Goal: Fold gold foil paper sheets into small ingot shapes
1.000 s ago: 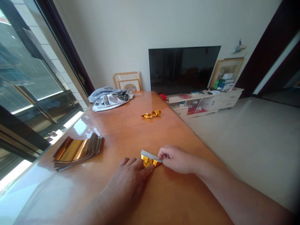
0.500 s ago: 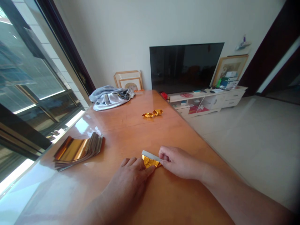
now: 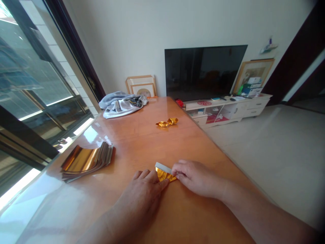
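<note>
A sheet of gold foil paper [image 3: 164, 174], partly folded with its pale underside showing along the far edge, lies on the wooden table [image 3: 132, 145]. My left hand [image 3: 146, 186] presses its near-left part down, thumb across the foil and the other fingers curled beside it. At the right end, my right hand [image 3: 191, 176] pinches the paper's edge between thumb and fingers. Farther up the table sit two folded gold foil pieces [image 3: 161, 124], close together. To the left, a curved stack of gold foil sheets [image 3: 86, 161] rests near the window side.
A grey cloth bundle [image 3: 122, 105] with a dark item on it lies at the table's far left. Beyond the table are a television [image 3: 204, 73], a white cabinet [image 3: 238, 110] and leaning picture frames [image 3: 141, 86]. A window [image 3: 45, 78] runs along the left.
My right fingers have shifted slightly on the paper's right edge, and more creased gold shows beside them. My left hand stays on the foil. The view has turned a little to the left.
</note>
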Action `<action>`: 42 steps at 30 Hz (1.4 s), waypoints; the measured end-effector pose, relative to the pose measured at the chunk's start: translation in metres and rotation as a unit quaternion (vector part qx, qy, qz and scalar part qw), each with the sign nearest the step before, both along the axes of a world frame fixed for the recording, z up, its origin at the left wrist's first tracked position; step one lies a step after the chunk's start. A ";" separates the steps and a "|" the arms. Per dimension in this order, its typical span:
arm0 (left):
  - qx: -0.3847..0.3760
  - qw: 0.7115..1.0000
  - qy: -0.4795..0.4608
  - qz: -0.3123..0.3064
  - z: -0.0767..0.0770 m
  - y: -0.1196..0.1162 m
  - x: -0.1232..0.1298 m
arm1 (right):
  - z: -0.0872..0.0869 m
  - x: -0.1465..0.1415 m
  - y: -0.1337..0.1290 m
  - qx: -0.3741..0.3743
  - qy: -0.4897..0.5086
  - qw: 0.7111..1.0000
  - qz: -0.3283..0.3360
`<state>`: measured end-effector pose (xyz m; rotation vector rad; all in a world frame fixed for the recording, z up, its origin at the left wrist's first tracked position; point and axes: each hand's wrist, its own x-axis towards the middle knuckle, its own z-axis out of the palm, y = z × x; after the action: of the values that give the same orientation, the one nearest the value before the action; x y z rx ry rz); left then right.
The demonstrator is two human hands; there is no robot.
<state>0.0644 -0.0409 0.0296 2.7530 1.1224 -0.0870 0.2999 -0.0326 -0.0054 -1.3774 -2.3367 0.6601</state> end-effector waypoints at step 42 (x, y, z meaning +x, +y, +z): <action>0.029 0.998 -0.045 -0.026 0.000 -0.005 -0.004 | -0.008 -0.019 -0.012 0.123 -0.211 0.970 0.011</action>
<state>0.0607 -0.0461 0.0301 2.8059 1.0470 0.0626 0.2806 -0.0446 -0.0129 -1.4894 -2.6462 0.0718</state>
